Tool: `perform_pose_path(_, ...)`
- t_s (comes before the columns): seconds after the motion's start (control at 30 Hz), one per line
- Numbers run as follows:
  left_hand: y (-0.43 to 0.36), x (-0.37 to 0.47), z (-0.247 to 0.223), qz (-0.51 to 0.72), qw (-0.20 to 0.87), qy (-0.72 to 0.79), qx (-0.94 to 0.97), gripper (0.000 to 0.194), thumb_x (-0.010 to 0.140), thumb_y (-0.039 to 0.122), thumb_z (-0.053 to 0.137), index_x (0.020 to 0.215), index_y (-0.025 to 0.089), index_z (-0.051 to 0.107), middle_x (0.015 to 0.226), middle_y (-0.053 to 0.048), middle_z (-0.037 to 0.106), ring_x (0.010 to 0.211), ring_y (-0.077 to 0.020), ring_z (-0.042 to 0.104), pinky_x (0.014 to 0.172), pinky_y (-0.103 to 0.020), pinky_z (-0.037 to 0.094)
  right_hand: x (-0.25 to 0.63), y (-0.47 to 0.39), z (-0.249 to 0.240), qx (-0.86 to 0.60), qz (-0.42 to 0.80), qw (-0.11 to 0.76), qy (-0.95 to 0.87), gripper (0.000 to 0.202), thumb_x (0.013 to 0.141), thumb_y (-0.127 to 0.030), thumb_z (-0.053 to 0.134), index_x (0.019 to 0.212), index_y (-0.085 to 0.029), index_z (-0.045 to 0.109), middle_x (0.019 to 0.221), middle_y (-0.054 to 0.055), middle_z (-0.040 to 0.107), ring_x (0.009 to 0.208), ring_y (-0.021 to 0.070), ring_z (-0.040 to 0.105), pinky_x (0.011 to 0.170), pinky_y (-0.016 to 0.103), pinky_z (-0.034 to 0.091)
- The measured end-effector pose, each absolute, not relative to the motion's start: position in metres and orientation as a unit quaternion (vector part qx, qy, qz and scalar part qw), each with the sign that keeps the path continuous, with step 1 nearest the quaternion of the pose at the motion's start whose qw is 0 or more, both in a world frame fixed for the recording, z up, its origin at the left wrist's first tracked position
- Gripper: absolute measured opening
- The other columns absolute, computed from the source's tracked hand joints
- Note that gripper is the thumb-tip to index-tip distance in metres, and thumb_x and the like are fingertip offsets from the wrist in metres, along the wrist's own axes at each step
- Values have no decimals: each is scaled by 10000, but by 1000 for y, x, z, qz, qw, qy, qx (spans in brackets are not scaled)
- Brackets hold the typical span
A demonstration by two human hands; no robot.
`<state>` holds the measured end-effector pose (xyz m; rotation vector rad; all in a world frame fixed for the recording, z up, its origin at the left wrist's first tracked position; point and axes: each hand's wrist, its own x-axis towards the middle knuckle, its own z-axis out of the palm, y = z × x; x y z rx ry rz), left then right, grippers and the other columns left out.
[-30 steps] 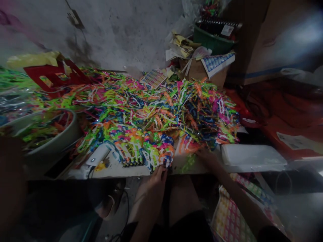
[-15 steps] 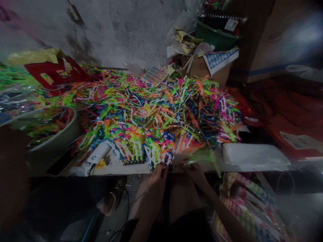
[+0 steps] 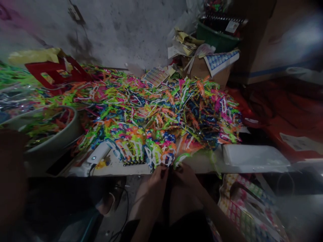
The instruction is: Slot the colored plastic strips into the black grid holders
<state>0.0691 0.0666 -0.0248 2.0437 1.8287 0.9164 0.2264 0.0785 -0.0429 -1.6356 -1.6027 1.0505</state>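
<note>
My right hand [image 3: 186, 176] is closed on a small green and white curved plastic piece [image 3: 182, 157], just over the table's front edge. Close beside it, my left hand [image 3: 158, 178] has its fingers pinched at the near end of a cluster of coloured plastic pieces [image 3: 161, 148]. What those fingers grip is too dark to make out. Left of this stands a second cluster [image 3: 128, 144], its pieces lined up in rows on a black toothed strip [image 3: 133, 163]. Behind both spreads a large heap of loose neon plastic pieces [image 3: 151, 101].
A pale tub [image 3: 45, 144] of pieces and a white device [image 3: 99, 153] with a cable are on the left. A red plastic stool [image 3: 73, 70] lies in the heap. At right are a white plastic-wrapped packet [image 3: 254, 156] and a cardboard box [image 3: 199, 69]. Someone's dark arm [image 3: 12, 174] shows far left.
My right hand has moved left, bringing the green and white piece from over the table at right to beside my left hand. My left hand has dropped slightly.
</note>
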Motion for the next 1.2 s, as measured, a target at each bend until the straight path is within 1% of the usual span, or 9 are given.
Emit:
perform_pose_path(0.1, 66, 71, -26, 338, 206, 627, 671, 186, 876, 355, 498, 841, 213, 614, 762, 0, 696, 661, -128, 650, 619, -206, 476, 223, 78, -42, -620, 377, 285, -626, 159, 769, -204, 614, 922, -211, 653, 822, 18, 694, 733, 165, 644, 680, 255, 490)
perform_pose_path(0.17, 65, 71, -26, 349, 229, 614, 670, 205, 868, 378, 503, 894, 220, 630, 811, -3, 709, 691, -124, 661, 645, -200, 496, 221, 77, -43, -617, 366, 274, -641, 185, 789, -200, 603, 968, -203, 650, 869, 32, 696, 786, 175, 648, 712, 262, 491)
perform_pose_path(0.27, 64, 72, -24, 352, 195, 596, 695, 200, 855, 355, 525, 957, 225, 637, 856, -9, 717, 712, -125, 669, 642, -190, 503, 219, 74, -43, -619, 339, 242, -666, 250, 816, -165, 570, 1057, -194, 628, 970, 61, 689, 897, 190, 640, 795, 282, 482)
perform_pose_path(0.4, 61, 68, -21, 298, 129, 621, 713, 141, 827, 284, 566, 942, 217, 614, 853, -17, 690, 709, -145, 659, 577, -201, 488, 215, 73, -37, -623, 305, 184, -697, 265, 828, -158, 559, 1085, -170, 621, 1083, 99, 660, 1021, 216, 606, 884, 312, 455)
perform_pose_path(0.53, 57, 63, -22, 261, 95, 641, 715, 159, 786, 202, 606, 943, 217, 587, 909, -32, 646, 834, -182, 637, 691, -246, 504, 212, 74, -35, -627, 289, 153, -707, 262, 840, -191, 562, 1094, -153, 619, 1113, 122, 649, 1050, 234, 595, 906, 330, 448)
perform_pose_path(0.6, 56, 61, -24, 264, 95, 634, 721, 172, 791, 190, 600, 959, 219, 579, 907, -30, 633, 854, -184, 621, 750, -263, 497, 211, 74, -36, -632, 282, 158, -704, 256, 839, -198, 560, 1086, -169, 622, 1100, 116, 656, 1044, 233, 598, 895, 331, 453)
perform_pose_path(0.8, 62, 64, -33, 306, 71, 624, 716, 104, 814, 200, 585, 917, 213, 574, 877, -26, 619, 852, -186, 596, 774, -282, 469, 212, 77, -38, -633, 282, 171, -700, 230, 835, -220, 563, 1056, -212, 628, 1036, 86, 680, 979, 228, 626, 837, 318, 472)
perform_pose_path(1.07, 65, 74, -44, 321, -40, 625, 711, 80, 825, 240, 570, 886, 214, 615, 847, -42, 613, 784, -193, 576, 688, -294, 416, 212, 78, -39, -630, 306, 207, -683, 251, 833, -205, 564, 1078, -188, 616, 1079, 95, 659, 1027, 219, 600, 877, 316, 454)
perform_pose_path(1.2, 65, 82, -45, 336, -75, 639, 687, 79, 817, 237, 573, 852, 224, 643, 829, -45, 603, 754, -194, 562, 665, -299, 386, 214, 78, -42, -622, 305, 221, -686, 250, 832, -211, 555, 1075, -207, 616, 1050, 77, 665, 1001, 206, 607, 855, 300, 463)
